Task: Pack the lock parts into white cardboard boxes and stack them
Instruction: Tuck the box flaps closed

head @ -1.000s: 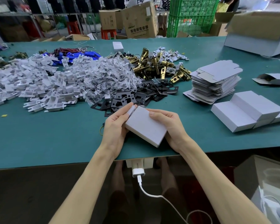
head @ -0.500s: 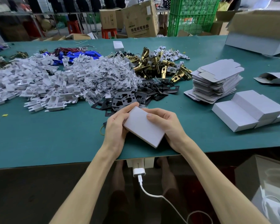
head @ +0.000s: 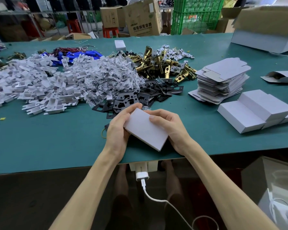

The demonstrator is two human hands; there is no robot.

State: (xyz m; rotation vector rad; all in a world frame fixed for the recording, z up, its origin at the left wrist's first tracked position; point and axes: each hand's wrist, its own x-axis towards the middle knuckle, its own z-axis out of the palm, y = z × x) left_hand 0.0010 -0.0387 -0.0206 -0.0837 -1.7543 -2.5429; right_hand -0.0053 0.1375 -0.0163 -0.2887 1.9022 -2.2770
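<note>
White cardboard box (head: 145,128): closed, long axis diagonal, far-left to near-right. Sits between both hands, low over green table (head: 56,146) near its front edge. Left hand (head: 118,130) wrapped round left side; right hand (head: 171,128) gripping right side, thumb on top.
</note>
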